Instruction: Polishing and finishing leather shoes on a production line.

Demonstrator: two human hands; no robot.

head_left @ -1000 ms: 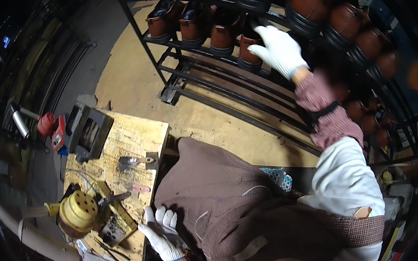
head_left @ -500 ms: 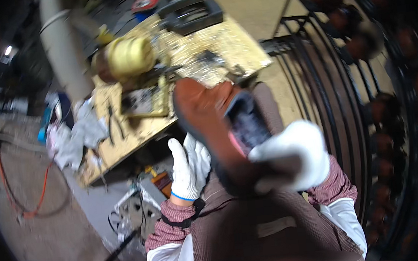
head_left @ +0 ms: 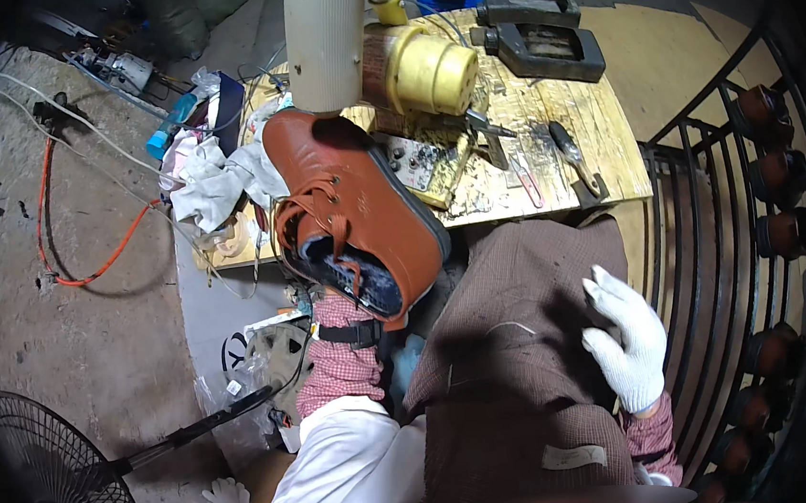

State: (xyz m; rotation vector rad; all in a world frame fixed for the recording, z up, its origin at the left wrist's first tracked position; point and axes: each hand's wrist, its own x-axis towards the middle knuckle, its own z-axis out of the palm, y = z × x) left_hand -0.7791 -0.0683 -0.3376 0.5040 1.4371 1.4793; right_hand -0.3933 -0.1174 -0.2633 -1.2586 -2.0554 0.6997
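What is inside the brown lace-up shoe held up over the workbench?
The brown shoe shows a dark lining at its opening. The person's left forearm runs up to that opening, so the left hand seems to be inside, hidden. The gloved right hand rests on the brown apron.

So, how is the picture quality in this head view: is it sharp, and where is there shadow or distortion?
Head view: the brown shoe and wooden workbench are sharp and evenly lit; the gloved right hand looks slightly overexposed; the shoe throws a soft shadow on the apron; the rack bars bend with fisheye distortion; the rim darkens to black, leaving the fan dim.
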